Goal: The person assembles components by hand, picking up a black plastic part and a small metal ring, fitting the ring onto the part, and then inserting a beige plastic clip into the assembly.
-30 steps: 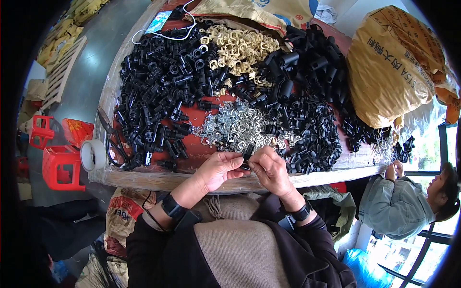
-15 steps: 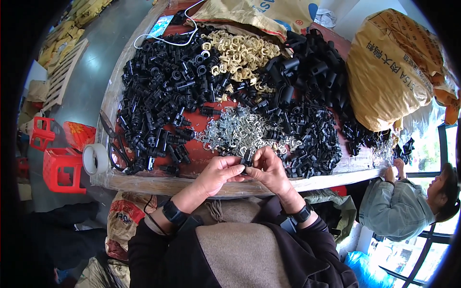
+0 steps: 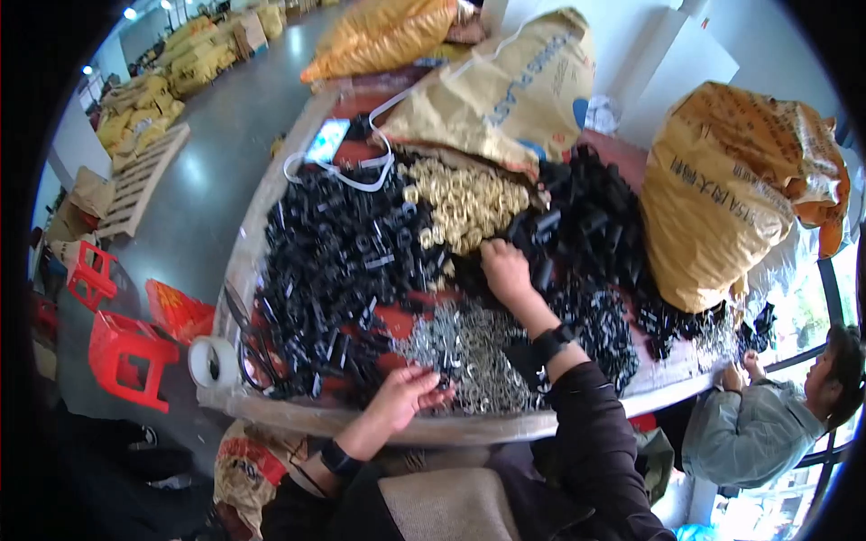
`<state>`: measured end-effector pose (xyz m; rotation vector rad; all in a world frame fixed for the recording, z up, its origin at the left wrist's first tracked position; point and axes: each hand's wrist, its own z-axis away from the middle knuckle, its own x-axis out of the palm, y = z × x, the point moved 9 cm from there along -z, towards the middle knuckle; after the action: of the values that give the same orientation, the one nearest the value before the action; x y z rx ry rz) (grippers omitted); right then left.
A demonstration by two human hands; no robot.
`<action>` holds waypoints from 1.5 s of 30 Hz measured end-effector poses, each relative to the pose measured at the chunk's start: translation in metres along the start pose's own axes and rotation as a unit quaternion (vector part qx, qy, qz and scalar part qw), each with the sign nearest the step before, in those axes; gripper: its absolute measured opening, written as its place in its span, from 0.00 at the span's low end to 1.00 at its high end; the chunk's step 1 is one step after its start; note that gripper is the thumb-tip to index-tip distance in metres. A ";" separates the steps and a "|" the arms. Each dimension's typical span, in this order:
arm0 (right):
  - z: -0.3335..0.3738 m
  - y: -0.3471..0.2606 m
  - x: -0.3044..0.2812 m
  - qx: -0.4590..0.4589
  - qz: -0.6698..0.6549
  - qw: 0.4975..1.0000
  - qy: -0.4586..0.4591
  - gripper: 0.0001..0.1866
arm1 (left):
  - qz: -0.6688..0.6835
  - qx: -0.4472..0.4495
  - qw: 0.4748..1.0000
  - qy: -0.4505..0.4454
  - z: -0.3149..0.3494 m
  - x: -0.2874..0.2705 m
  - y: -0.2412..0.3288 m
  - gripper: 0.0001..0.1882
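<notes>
The right hand point(image 3: 505, 269) is extended forward over the table point(image 3: 271, 194), palm down, with its fingers curled loosely onto the near edge of the brass-coloured rings point(image 3: 465, 203). Whether a ring is pinched between the fingertips cannot be told. A dark watch band sits on that wrist.

The left hand point(image 3: 406, 395) rests near the table's front edge, its fingers partly open and spread. The fingertips touch the near side of the silver metal parts point(image 3: 465, 356), a flat heap lying between the two hands. No part is visibly gripped.

Left of both hands lies a large pile of black plastic fittings point(image 3: 334, 261). More black fittings point(image 3: 586, 234) lie just right of the right hand. Beyond them stands a full yellow sack point(image 3: 722, 198).
</notes>
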<state>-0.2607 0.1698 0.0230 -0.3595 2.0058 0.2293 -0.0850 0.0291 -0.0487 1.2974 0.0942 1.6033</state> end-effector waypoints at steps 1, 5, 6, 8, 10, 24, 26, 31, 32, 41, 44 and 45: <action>-0.003 0.000 0.013 -0.013 0.003 1.000 0.016 0.09 | 0.023 -0.001 1.000 0.014 0.002 -0.004 0.000 0.09; 0.000 -0.004 0.012 -0.036 -0.037 0.999 0.001 0.10 | 0.028 0.029 0.999 0.025 0.004 -0.016 0.006 0.08; 0.001 -0.005 0.008 -0.038 -0.039 0.998 -0.020 0.11 | 0.034 0.035 0.998 0.028 0.004 -0.019 0.007 0.08; 0.006 -0.008 -0.020 -0.040 -0.046 0.998 0.022 0.12 | 0.049 0.035 0.998 0.031 0.003 -0.020 0.008 0.07; 0.024 -0.014 -0.050 -0.034 -0.071 0.994 0.077 0.13 | 0.051 0.047 0.997 0.037 0.004 -0.019 0.012 0.07; 0.121 -0.034 -0.063 0.066 -0.360 0.919 -0.147 0.14 | -0.006 -0.002 1.000 0.010 0.000 0.010 -0.009 0.09; 0.123 -0.026 -0.062 0.031 -0.303 0.945 -0.119 0.15 | -0.022 0.039 0.998 0.033 0.002 0.009 0.001 0.08; 0.110 -0.048 -0.093 0.029 -0.455 0.886 -0.084 0.18 | -0.025 0.020 0.998 0.051 0.001 0.003 0.002 0.08; 0.110 -0.061 -0.105 -0.027 -0.443 0.894 -0.060 0.19 | -0.037 0.010 0.999 0.024 0.001 0.009 0.001 0.09; 0.111 -0.105 -0.131 -0.189 -0.362 0.910 -0.071 0.19 | -0.108 -0.083 0.987 -0.083 0.012 0.025 -0.006 0.13; 0.112 -0.112 -0.134 -0.205 -0.364 0.904 -0.090 0.19 | -0.111 -0.101 0.984 -0.100 0.016 0.023 -0.012 0.15; 0.113 -0.114 -0.134 -0.213 -0.364 0.902 -0.097 0.19 | -0.108 -0.108 0.982 -0.107 0.016 0.023 -0.015 0.15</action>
<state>-0.0701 0.1186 0.0922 -1.2789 1.4876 0.2141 -0.0609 0.0445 -0.0352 1.2356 -0.0680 1.2466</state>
